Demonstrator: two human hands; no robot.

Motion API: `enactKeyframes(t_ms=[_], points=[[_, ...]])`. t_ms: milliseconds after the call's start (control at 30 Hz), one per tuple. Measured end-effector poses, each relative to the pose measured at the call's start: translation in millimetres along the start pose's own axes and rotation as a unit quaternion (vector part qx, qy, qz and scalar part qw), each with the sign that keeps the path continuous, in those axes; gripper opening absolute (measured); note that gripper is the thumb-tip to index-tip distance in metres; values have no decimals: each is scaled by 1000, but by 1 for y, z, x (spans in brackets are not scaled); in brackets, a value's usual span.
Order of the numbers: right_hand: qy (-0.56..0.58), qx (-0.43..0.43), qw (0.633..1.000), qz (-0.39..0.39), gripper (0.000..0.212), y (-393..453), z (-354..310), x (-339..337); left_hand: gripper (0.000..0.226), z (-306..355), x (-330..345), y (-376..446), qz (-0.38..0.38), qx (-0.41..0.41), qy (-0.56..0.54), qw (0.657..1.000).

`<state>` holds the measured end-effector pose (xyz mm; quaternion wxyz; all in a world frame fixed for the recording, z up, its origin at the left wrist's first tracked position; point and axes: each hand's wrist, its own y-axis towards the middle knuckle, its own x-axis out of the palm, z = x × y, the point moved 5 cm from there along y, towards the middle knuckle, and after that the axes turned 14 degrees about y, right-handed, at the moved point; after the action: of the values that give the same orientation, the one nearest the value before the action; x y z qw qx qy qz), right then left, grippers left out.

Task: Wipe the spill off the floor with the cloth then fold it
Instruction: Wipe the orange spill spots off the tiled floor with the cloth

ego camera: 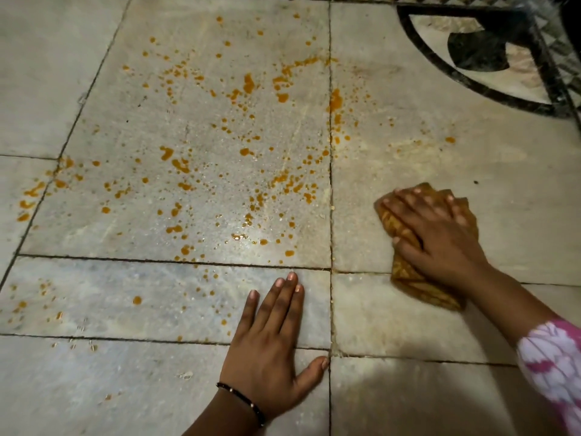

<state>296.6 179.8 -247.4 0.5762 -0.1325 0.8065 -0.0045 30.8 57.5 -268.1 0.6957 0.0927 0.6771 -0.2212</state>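
Note:
An orange spill is spattered in many drops across the pale stone floor, mostly on the large middle tile and out to the left. My right hand presses flat on a bunched yellow-brown patterned cloth on the tile right of the spill, where only faint yellowish smears show. The cloth sticks out below and beyond my fingers. My left hand rests palm down on the floor near the front, fingers spread, holding nothing. A dark bead bracelet circles its wrist.
Dark grout lines split the floor into large tiles. A black inlaid pattern with a curved band fills the far right corner. A pink and white sleeve covers my right forearm.

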Motion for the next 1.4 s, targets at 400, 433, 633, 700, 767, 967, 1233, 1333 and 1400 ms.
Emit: enactKeyframes(t_ms=[400,433,633,700,767,967,1233,1333,1400], points=[[-41,-165,982,-79,69,-47,-61,30,90,0,-1,0,10,-4,-8,1000],[-38,-139,987,-70,69,-51,-43,23,90,0,-1,0,11,-4,-7,1000],[-50,-6,999,7,66,20,-29,-1,92,0,-1,0,2,-4,3,1000],[-48,-49,998,-6,67,40,-65,10,94,0,-1,-1,6,-14,7,1000],[-54,-138,988,-33,66,33,-105,27,97,0,-2,-2,17,-29,16,999],[-22,-191,979,-61,65,-37,-84,30,103,-1,-1,-5,54,-45,32,997],[-34,-100,994,-21,65,44,-90,22,100,0,-2,-4,34,-43,35,998],[-40,-194,979,-56,65,12,-123,42,102,0,-2,-4,27,-46,36,998],[-35,-227,972,-56,63,-26,-121,46,103,-1,-2,-3,22,-49,38,998]])
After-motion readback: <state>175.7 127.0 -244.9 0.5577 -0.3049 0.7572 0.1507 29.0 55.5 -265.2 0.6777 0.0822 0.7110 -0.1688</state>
